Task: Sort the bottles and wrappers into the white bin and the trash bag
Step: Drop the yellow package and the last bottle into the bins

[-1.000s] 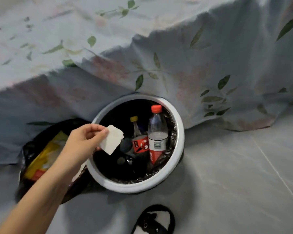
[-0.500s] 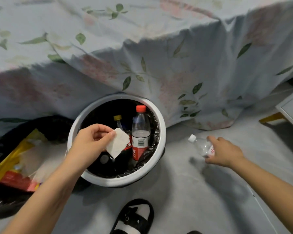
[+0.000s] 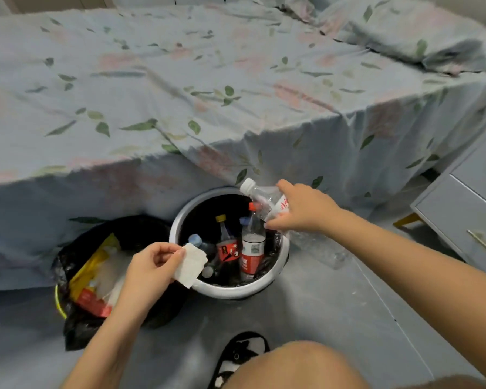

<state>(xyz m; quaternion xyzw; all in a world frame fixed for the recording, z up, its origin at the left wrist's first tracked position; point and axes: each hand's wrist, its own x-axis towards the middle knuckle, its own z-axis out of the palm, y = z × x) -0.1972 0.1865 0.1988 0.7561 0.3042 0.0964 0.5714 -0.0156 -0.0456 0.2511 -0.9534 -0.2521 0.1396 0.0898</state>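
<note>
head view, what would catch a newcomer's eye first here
The right hand holds a clear bottle tilted over the far rim of the white bin, which already holds several upright bottles. Nearer, the left hand pinches a white wrapper between the bin and the black trash bag, where yellow and red packaging lies.

Red print on the held clear bottle (image 3: 267, 202) and the binned bottles' labels is too blurred to read.
</note>
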